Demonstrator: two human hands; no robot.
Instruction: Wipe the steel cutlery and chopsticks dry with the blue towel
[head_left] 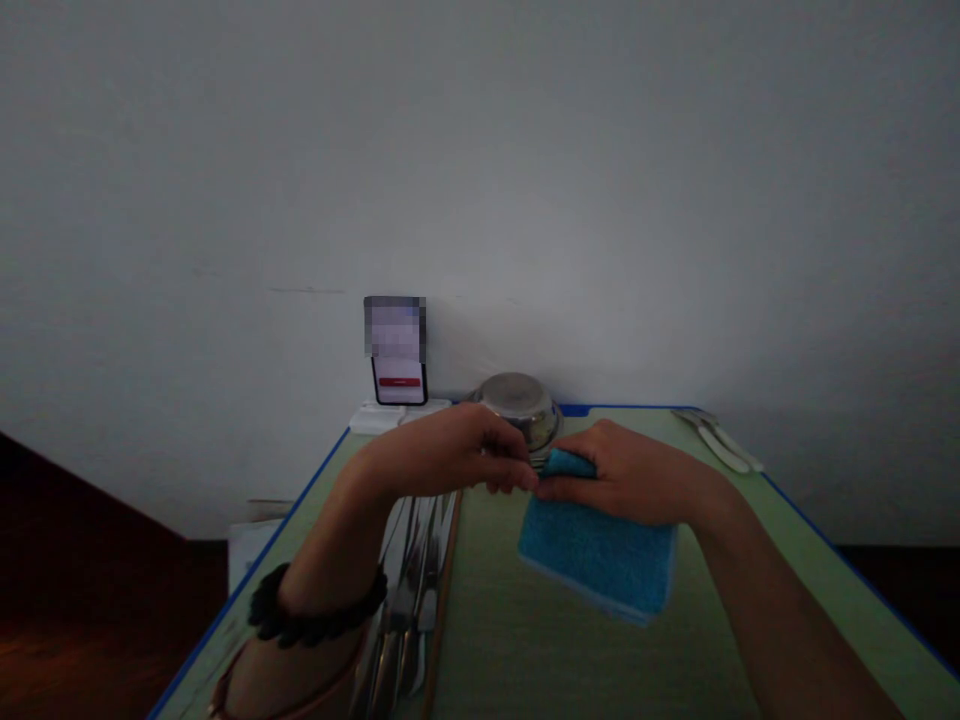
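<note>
My left hand (491, 455), with a dark beaded bracelet at its wrist, is closed in a pinch in front of the metal bowl. Between my hands shows a small bit of metal with what look like tines, apparently a fork (538, 460); its handle is hidden by my fingers. My right hand (611, 470) grips a blue cloth (600, 555), folded over at the top between thumb and fingers and hanging down over the table. The fingertips of both hands meet or nearly meet at the cloth's upper left corner.
Several knives and other cutlery (412, 590) lie lengthwise under my left forearm, beside a brown strip. An upturned metal bowl (516, 395) stands at the back edge. A phone (400, 375) leans on a white stand. White-handled cutlery (720, 440) lies at the right edge of the green table (555, 660).
</note>
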